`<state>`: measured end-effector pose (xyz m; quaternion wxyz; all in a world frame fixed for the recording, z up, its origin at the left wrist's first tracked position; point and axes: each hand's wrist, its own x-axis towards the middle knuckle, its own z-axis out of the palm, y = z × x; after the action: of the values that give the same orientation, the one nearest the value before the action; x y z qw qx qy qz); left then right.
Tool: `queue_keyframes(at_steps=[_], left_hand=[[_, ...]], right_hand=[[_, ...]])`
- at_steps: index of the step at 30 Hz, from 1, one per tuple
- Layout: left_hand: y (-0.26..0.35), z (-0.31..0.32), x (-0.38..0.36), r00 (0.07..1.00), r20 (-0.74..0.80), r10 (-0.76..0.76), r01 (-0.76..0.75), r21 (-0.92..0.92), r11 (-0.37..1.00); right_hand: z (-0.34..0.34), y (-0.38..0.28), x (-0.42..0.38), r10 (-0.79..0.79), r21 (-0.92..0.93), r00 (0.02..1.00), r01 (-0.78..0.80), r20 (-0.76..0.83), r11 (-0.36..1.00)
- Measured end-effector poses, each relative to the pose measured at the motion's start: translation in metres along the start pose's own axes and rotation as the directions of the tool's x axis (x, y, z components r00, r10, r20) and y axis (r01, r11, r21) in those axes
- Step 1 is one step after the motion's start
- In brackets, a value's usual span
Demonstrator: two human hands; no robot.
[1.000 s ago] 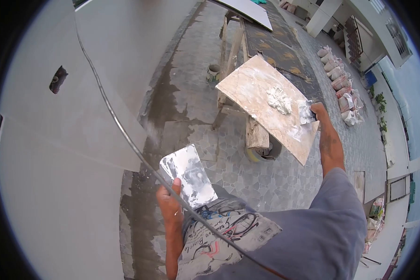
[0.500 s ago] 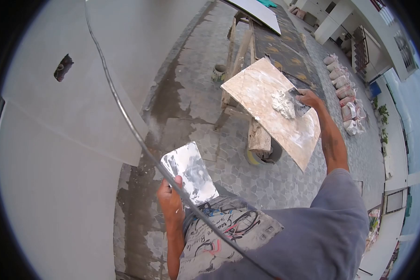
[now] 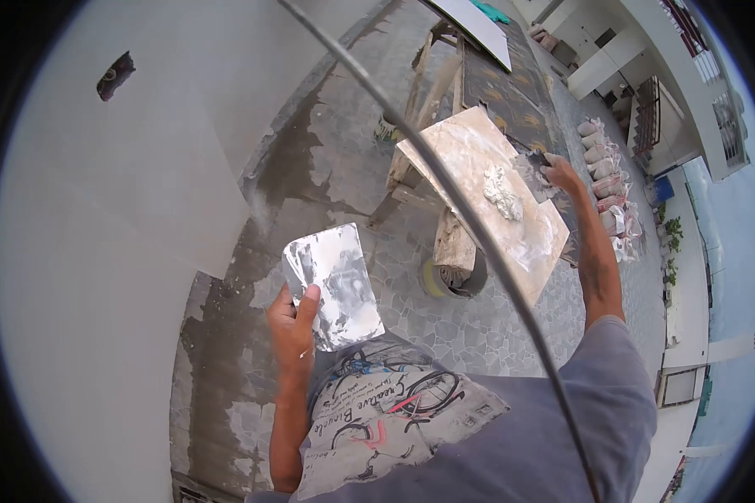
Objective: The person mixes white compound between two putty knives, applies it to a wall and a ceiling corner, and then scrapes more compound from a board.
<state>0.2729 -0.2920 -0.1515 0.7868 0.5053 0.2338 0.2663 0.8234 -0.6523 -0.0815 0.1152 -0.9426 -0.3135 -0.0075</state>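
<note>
My left hand (image 3: 295, 327) grips a flat metal plate (image 3: 335, 289) by its near left edge, thumb on top. White putty is smeared in streaks over the plate. My right hand (image 3: 564, 173), reaching out, is closed around a putty knife (image 3: 532, 168) with a putty-coated blade. The blade is at the right edge of a beige marbled tile (image 3: 466, 155). A lump of white putty (image 3: 502, 194) sits on the tile just left of the blade. Fingers of the right hand partly hide the knife's handle.
A grey cable (image 3: 445, 172) crosses the view diagonally in front of me. Under the tile stand a wooden trestle (image 3: 455, 243) and a bucket (image 3: 470, 281). A pale wall (image 3: 101, 251) with a hole is at left; filled sacks (image 3: 608, 168) line the right.
The cable has swung to the right across the view. My right hand with the putty knife has shifted away from the putty lump, toward the tile's edge. The left hand still holds the plate.
</note>
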Motion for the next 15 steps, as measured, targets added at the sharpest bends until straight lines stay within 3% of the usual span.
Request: queue_keyframes(at_steps=[1, 3, 6, 7, 8, 9, 10, 11, 15], left_hand=[[-0.004, -0.002, 0.000, 1.000, -0.011, -0.009, 0.009, 0.025, 1.000], [-0.015, -0.003, -0.003, 0.997, -0.069, 0.020, -0.019, 0.019, 1.000], [-0.036, 0.006, -0.007, 0.990, -0.142, 0.001, -0.014, -0.091, 0.996], [-0.054, 0.014, -0.005, 0.976, -0.210, 0.052, -0.082, -0.136, 0.987], [-0.067, 0.000, -0.005, 0.967, -0.247, 0.071, -0.101, -0.111, 0.989], [-0.082, -0.022, -0.025, 0.971, -0.240, -0.011, -0.010, -0.084, 0.996], [-0.104, -0.024, -0.032, 0.972, -0.221, -0.080, 0.055, -0.119, 0.991], [-0.125, -0.024, -0.017, 0.966, -0.253, -0.062, 0.025, -0.148, 0.989], [-0.178, -0.032, -0.025, 0.955, -0.284, -0.084, 0.022, -0.215, 0.976]], right_hand=[[-0.007, 0.000, 0.006, 0.161, 0.017, 0.975, -0.165, 0.154, 0.986], [0.022, 0.082, 0.021, 0.189, 0.233, 0.961, -0.235, 0.201, 0.944], [0.012, 0.073, 0.016, 0.339, 0.168, 0.918, -0.375, 0.205, 0.912], [-0.012, 0.057, 0.070, 0.298, 0.124, 0.937, -0.323, 0.180, 0.938], [0.013, 0.057, 0.079, 0.305, 0.127, 0.932, -0.332, 0.195, 0.934], [0.053, 0.073, 0.024, 0.380, 0.109, 0.887, -0.418, 0.262, 0.902], [0.037, 0.088, -0.013, 0.451, 0.046, 0.850, -0.479, 0.273, 0.876], [0.032, 0.079, 0.021, 0.436, 0.028, 0.862, -0.458, 0.258, 0.889], [0.046, 0.079, 0.018, 0.423, 0.112, 0.896, -0.438, 0.137, 0.892]])
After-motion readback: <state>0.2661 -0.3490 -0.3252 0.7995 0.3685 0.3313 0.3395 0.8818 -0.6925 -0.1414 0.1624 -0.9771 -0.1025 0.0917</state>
